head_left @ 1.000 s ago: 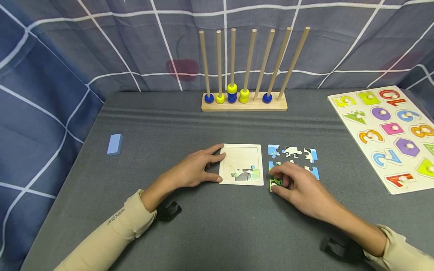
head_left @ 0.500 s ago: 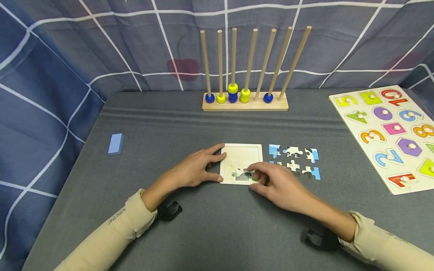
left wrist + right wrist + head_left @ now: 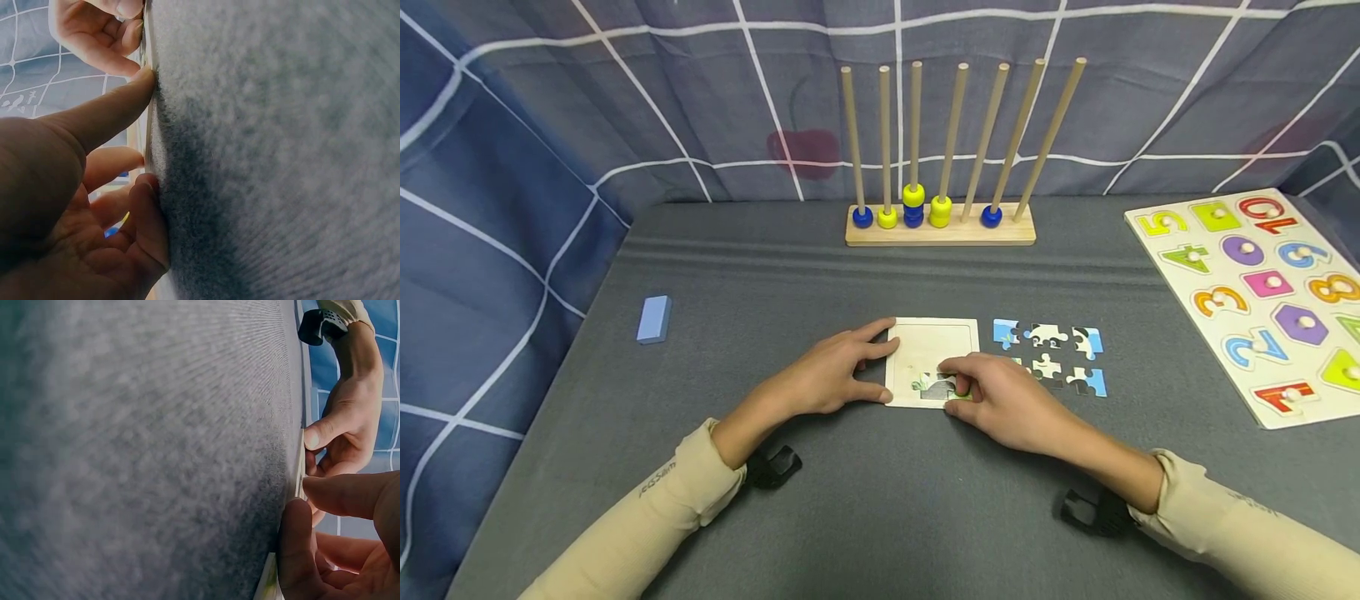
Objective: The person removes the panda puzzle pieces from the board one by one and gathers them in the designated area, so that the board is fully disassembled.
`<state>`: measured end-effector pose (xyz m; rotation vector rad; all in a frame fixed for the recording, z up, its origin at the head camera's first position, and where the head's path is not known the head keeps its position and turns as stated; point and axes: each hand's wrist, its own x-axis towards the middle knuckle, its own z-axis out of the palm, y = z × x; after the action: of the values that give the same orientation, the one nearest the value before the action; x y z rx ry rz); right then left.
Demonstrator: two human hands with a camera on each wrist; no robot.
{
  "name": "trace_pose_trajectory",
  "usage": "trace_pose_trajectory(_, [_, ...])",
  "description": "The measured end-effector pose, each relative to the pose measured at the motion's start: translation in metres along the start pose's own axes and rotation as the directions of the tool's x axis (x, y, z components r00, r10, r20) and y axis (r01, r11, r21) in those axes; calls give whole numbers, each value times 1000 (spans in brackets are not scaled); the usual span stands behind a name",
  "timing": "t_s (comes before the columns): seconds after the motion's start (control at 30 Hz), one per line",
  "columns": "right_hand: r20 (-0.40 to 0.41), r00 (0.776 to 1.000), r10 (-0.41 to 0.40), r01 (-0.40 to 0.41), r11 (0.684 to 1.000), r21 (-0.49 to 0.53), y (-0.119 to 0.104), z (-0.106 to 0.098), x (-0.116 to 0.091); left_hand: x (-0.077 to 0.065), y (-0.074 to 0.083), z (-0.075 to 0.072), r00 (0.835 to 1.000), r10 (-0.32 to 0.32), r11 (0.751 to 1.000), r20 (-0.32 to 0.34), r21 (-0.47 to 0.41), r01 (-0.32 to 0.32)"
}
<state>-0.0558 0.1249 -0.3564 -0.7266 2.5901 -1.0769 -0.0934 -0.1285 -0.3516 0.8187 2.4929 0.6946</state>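
Observation:
A square wooden puzzle tray (image 3: 917,342) lies flat, a grey and green picture part (image 3: 936,387) showing in its lower middle. My left hand (image 3: 831,379) spans its left side, index finger at the upper corner and thumb at the lower one; in the left wrist view the thumb (image 3: 119,106) presses the tray's rim. My right hand (image 3: 1011,404) is over the tray's lower right, thumb and fingers pinched at a jigsaw piece that they mostly hide. Loose panda jigsaw pieces (image 3: 1047,367) lie just right of the tray, in rows.
Behind stands a wooden peg abacus (image 3: 940,237) with blue and yellow beads. A number and shape board (image 3: 1262,317) takes up the right side. At left lies a small blue block (image 3: 653,320). A grid-patterned curtain (image 3: 700,83) hangs behind the table.
My right hand has moved left from the green piece at the bottom of the loose rows to the tray's lower right, carrying a piece. The left hand stays on the tray's edge.

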Motion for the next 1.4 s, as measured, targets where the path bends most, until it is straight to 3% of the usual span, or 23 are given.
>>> trace_pose_trajectory(0.5, [-1,1000,2,-2,998,-68,-1,3,1,-1,0,1,1000,-4,1000,-4,-1,4])
trace_pose_trajectory(0.8, [4,1000,-10,10,999,-50,0,2,0,-1,0,0,1000,-18,1000,4,7,18])
trace_pose_trajectory(1.03, [-16,1000,-6,6,1000,6,0,2,-2,0,0,1,1000,-9,1000,-7,18,9])
trace_pose_trajectory(1.4, [-63,998,-21,17,998,-56,-2,2,-2,-1,0,1,1000,7,1000,-15,17,-7])
